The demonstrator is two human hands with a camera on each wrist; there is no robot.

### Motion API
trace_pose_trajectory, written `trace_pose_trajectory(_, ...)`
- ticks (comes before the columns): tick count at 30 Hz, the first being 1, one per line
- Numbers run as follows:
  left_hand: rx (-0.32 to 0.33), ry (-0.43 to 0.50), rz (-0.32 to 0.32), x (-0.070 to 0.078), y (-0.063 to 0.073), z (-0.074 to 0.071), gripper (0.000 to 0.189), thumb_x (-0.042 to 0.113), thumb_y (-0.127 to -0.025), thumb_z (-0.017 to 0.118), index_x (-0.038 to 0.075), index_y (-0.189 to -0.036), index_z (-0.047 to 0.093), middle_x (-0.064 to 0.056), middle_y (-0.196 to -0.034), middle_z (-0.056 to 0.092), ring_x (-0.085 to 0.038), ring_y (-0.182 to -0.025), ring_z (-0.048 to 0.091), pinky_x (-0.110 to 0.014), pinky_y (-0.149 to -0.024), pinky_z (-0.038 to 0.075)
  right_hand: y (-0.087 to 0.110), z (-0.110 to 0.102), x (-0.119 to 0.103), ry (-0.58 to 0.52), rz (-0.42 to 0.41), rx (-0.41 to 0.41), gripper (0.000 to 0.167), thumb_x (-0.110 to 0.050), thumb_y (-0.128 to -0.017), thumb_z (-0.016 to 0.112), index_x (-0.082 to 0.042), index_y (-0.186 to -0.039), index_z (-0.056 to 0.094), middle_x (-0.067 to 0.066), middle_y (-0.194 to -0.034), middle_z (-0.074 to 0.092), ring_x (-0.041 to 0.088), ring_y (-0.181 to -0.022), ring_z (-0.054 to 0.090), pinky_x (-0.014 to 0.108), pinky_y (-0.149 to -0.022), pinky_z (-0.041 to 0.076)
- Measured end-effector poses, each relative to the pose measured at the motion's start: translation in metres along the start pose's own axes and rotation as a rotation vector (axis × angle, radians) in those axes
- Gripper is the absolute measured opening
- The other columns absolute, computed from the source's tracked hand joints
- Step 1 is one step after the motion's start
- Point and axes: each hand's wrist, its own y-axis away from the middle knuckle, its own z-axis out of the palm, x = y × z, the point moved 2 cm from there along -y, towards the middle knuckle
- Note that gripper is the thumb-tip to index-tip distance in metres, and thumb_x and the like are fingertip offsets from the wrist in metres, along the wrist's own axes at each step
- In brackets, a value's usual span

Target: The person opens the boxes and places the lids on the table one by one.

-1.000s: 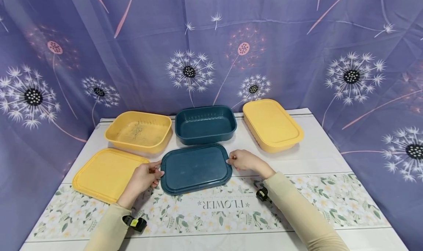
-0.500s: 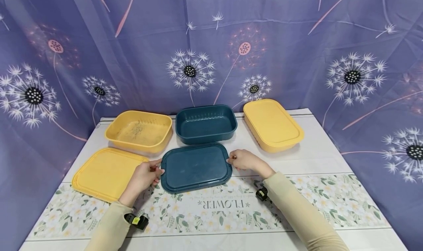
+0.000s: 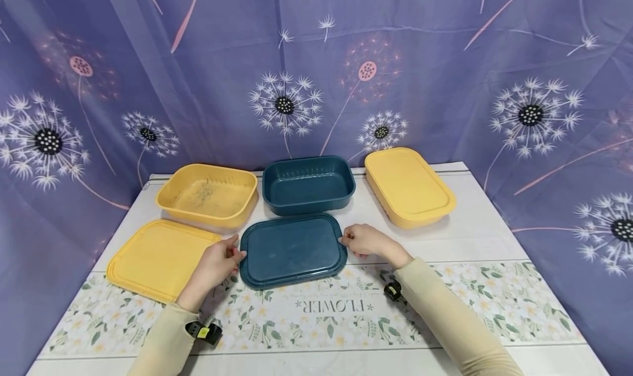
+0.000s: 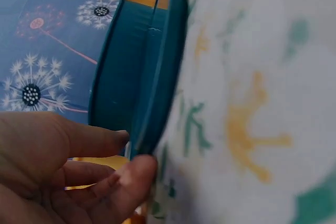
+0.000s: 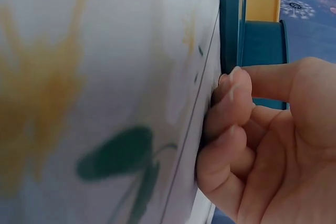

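A dark blue-green lid (image 3: 294,249) lies across the middle of the table, its long side toward the person. At its left end the left hand (image 3: 215,266) pinches the rim; in the left wrist view, thumb and fingertips (image 4: 143,171) come from either side of the edge. The right hand (image 3: 368,239) pinches the opposite end, with its other fingers curled below, as the right wrist view shows. Just behind the lid stands an uncovered container (image 3: 309,186) of the same colour. Whether the lid's underside touches the table is hard to tell.
An uncovered yellow container (image 3: 210,192) stands at the back left, with a yellow lid (image 3: 158,258) lying in front, partly behind the left hand. At the back right is a lidded yellow container (image 3: 410,186). A dandelion-patterned curtain (image 3: 316,62) surrounds the table (image 3: 475,227).
The left hand's fingers have shifted slightly at the lid's edge. Both hands stay at its two ends, and the containers hold their places; the head view has tilted a little.
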Motion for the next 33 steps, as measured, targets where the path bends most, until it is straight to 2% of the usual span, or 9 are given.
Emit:
trace_pose_trajectory(5, 0.024, -0.102, 0.050, 0.010, 0.000, -0.004, 0.052, 0.012, -0.100, 0.063, -0.013, -0.144, 0.046, -0.008, -0.088, 0.062, -0.017, -0.062, 0.055, -0.030, -0.049, 0.044, 0.003, -0.004, 0.000, -0.038, -0.008, -0.025, 0.030, -0.022, -0.106, 0.054, -0.009, -0.080, 0.063, 0.003, -0.060, 0.057, 0.017, -0.052, 0.055, 0.028, -0.055, 0.048)
trace_pose_trajectory(8, 0.024, -0.128, 0.069, 0.017, 0.000, -0.005, 0.050, 0.015, -0.100, 0.064, -0.010, -0.141, 0.052, -0.008, -0.091, 0.064, -0.017, -0.064, 0.052, -0.030, -0.050, 0.042, 0.005, -0.008, 0.000, -0.049, -0.017, -0.039, 0.030, -0.021, -0.106, 0.053, -0.008, -0.082, 0.064, 0.003, -0.062, 0.059, 0.017, -0.054, 0.054, 0.028, -0.055, 0.049)
trace_pose_trajectory(14, 0.017, -0.134, 0.133, 0.037, -0.002, -0.001, 0.042, 0.020, -0.099, 0.067, -0.002, -0.134, 0.063, -0.006, -0.093, 0.066, -0.018, -0.069, 0.053, -0.032, -0.057, 0.044, 0.011, -0.015, -0.005, 0.008, -0.041, -0.012, 0.025, -0.023, -0.106, 0.053, -0.011, -0.089, 0.066, 0.000, -0.061, 0.060, 0.016, -0.054, 0.053, 0.029, -0.057, 0.046)
trace_pose_trajectory(17, 0.031, -0.151, 0.176, 0.047, -0.004, 0.001, 0.042, 0.022, -0.098, 0.068, 0.001, -0.135, 0.064, -0.006, -0.099, 0.067, -0.018, -0.077, 0.056, -0.034, -0.065, 0.047, 0.015, -0.020, -0.010, 0.042, -0.057, 0.004, 0.022, -0.024, -0.106, 0.053, -0.012, -0.095, 0.068, -0.001, -0.062, 0.060, 0.015, -0.055, 0.051, 0.029, -0.058, 0.043)
trace_pose_trajectory(21, 0.042, -0.164, 0.202, 0.059, -0.007, 0.002, 0.042, 0.023, -0.098, 0.068, 0.004, -0.135, 0.064, -0.007, -0.106, 0.067, -0.019, -0.086, 0.060, -0.038, -0.074, 0.051, 0.021, -0.025, -0.014, 0.061, -0.057, 0.003, 0.022, -0.026, -0.106, 0.052, -0.012, -0.103, 0.069, -0.002, -0.066, 0.062, 0.015, -0.057, 0.053, 0.029, -0.057, 0.042)
trace_pose_trajectory(26, 0.038, -0.175, 0.239, 0.072, -0.012, 0.004, 0.040, 0.025, -0.098, 0.069, 0.007, -0.133, 0.066, -0.006, -0.107, 0.067, -0.020, -0.088, 0.062, -0.039, -0.074, 0.053, 0.029, -0.031, -0.015, 0.078, -0.046, 0.021, 0.021, -0.026, -0.106, 0.053, -0.012, -0.109, 0.069, -0.002, -0.071, 0.065, 0.015, -0.060, 0.053, 0.029, -0.057, 0.041)
trace_pose_trajectory(33, 0.003, -0.189, 0.301, 0.083, -0.021, 0.016, 0.038, 0.023, -0.097, 0.070, 0.006, -0.132, 0.067, -0.007, -0.107, 0.067, -0.019, -0.088, 0.062, -0.039, -0.075, 0.054, 0.039, -0.038, -0.002, 0.040, -0.040, 0.074, 0.023, -0.024, -0.105, 0.055, -0.007, -0.111, 0.069, 0.000, -0.070, 0.064, 0.015, -0.058, 0.055, 0.028, -0.054, 0.041)
